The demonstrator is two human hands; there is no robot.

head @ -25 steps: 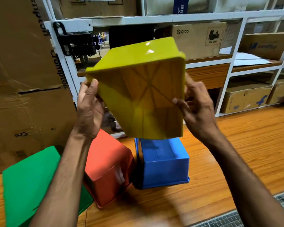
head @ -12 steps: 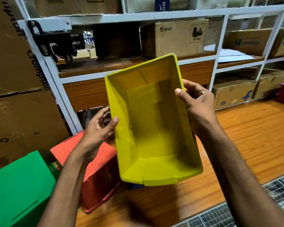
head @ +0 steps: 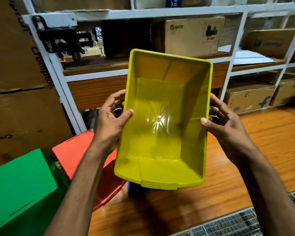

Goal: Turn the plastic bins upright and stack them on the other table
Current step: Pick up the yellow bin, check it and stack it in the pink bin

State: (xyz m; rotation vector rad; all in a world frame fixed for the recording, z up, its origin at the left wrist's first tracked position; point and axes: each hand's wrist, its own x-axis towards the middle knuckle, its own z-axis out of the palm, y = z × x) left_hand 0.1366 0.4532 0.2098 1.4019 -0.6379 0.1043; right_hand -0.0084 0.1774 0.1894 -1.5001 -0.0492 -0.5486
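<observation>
I hold a yellow plastic bin (head: 162,126) in the air above the wooden table, its open side facing me and up. My left hand (head: 111,123) grips its left rim, thumb on the inside. My right hand (head: 223,123) grips the right rim the same way. Below it, upside down on the table, lie a red bin (head: 78,150) and a green bin (head: 20,189) at the left. A blue bin (head: 134,189) shows only as a sliver under the yellow one.
The wooden table (head: 254,147) runs to the right. A white metal shelf rack (head: 228,77) with cardboard boxes stands behind it. Large cardboard cartons (head: 19,99) fill the left. A wire grid surface (head: 237,223) lies at the bottom right.
The yellow bin turned from bottom-facing-me to open-side-facing-me. My left hand, loose beside it half a second ago, now grips the left rim, and the bin sits squarer between both hands.
</observation>
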